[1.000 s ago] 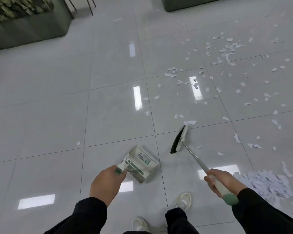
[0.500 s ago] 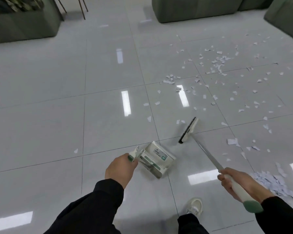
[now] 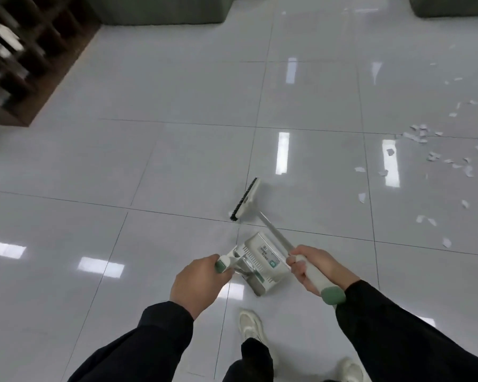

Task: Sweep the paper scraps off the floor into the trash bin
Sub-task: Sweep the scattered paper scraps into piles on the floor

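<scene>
My left hand [image 3: 198,283] grips the green-tipped handle of a white dustpan [image 3: 262,264], which hangs low over the floor in front of me. My right hand [image 3: 313,267] grips the white and green handle of a broom, whose metal shaft runs forward over the dustpan. The broom head [image 3: 246,200] with black bristles sits near a tile joint ahead. White paper scraps [image 3: 436,157] lie scattered on the glossy tiles at the right. No trash bin is in view.
A dark wooden shelf unit [image 3: 25,62] stands at the far left. Grey sofa bases sit at the top centre [image 3: 160,9] and top right [image 3: 450,5]. My white shoes [image 3: 250,325] are below the dustpan. Ceiling lights reflect on the tiles.
The view has swung to the left, so the scraps now lie at the right edge and the big pile is out of sight. The broom has come closer to the dustpan.
</scene>
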Available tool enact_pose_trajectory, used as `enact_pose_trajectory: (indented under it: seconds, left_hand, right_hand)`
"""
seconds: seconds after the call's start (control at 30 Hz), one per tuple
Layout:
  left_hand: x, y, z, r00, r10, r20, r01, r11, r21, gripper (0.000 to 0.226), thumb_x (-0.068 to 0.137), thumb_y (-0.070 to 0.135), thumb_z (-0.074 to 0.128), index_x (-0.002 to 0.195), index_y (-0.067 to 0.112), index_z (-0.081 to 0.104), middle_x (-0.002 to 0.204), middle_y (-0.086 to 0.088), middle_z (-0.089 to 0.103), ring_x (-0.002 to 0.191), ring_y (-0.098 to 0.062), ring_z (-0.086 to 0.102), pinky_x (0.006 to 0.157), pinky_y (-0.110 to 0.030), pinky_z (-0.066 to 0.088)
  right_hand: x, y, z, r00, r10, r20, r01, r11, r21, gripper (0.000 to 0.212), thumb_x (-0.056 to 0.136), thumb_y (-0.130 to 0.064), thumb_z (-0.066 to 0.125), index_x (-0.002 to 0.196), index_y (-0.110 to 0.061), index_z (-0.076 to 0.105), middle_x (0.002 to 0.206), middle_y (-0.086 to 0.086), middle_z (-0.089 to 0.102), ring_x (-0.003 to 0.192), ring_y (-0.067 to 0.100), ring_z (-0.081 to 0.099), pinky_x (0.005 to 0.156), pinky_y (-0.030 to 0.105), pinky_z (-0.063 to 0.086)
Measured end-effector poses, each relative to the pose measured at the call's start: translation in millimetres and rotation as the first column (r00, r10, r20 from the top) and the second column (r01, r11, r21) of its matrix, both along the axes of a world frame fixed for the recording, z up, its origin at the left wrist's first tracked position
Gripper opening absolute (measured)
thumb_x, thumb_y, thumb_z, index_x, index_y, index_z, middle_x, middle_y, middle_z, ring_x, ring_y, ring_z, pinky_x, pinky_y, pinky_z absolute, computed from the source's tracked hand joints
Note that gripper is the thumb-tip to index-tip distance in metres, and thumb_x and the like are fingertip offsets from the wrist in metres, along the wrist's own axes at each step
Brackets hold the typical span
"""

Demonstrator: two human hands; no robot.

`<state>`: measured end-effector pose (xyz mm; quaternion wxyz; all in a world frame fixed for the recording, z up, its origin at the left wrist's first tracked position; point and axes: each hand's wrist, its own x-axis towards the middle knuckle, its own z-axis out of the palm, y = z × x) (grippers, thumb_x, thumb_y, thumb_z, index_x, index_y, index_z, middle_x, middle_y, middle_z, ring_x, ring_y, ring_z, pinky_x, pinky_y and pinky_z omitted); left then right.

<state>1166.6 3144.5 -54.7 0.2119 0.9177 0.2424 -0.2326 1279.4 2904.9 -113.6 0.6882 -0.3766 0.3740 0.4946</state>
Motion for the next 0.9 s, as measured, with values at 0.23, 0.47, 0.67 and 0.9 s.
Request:
enact_pose_trajectory:
  seconds: [0.23,0.47,0.67,0.9]
  left_hand:
    - [-29.6,94.5,-4.3,0.999,0.038,-0.033,-0.033,0.988,0.149,0.038,0.092,0.062,0.051,0.086,0.024,0.055,0.076,0.002,0.063,0.075,-0.016,0.062,0.062,-0.03,0.045]
    - [-16.3,116.2,-12.2,0.997,-0.025,-0.066,0.038,0.978,0.205,0.037,0.094,0.062,0.048,0.085,0.026,0.052,0.075,0.005,0.062,0.072,-0.015,0.061,0.06,-0.029,0.045]
    - [34.4,84.0,-21.1,0.999,-0.044,-0.013,0.046,0.992,0.122,0.033,0.097,0.057,0.047,0.094,0.027,0.06,0.076,0.007,0.064,0.076,-0.018,0.063,0.066,-0.031,0.051]
    - [98.7,22.4,-22.1,0.992,-0.115,0.042,0.114,0.993,0.041,0.025,0.099,0.057,0.048,0.104,0.036,0.061,0.075,0.009,0.063,0.072,-0.013,0.06,0.061,-0.029,0.046]
  right_hand:
    - [10.2,100.0,-33.5,0.989,0.141,-0.043,-0.143,0.989,-0.033,0.012,0.093,-0.002,0.054,0.105,-0.003,0.05,0.069,0.013,0.051,0.039,0.011,0.038,0.032,0.017,0.041]
    - [21.5,39.1,-44.5,1.0,-0.006,-0.017,0.003,0.986,-0.168,0.016,0.094,-0.001,0.053,0.108,-0.005,0.046,0.071,0.014,0.048,0.038,0.013,0.039,0.034,0.018,0.043]
    - [33.2,-82.3,-26.1,0.99,-0.138,-0.014,0.128,0.951,-0.281,0.017,0.095,-0.004,0.053,0.111,-0.006,0.045,0.074,0.014,0.05,0.038,0.013,0.041,0.031,0.019,0.042]
    - [47.3,-189.3,-4.0,0.964,-0.262,0.052,0.26,0.874,-0.41,0.015,0.096,-0.003,0.052,0.104,-0.01,0.041,0.071,0.014,0.049,0.035,0.012,0.044,0.032,0.017,0.044]
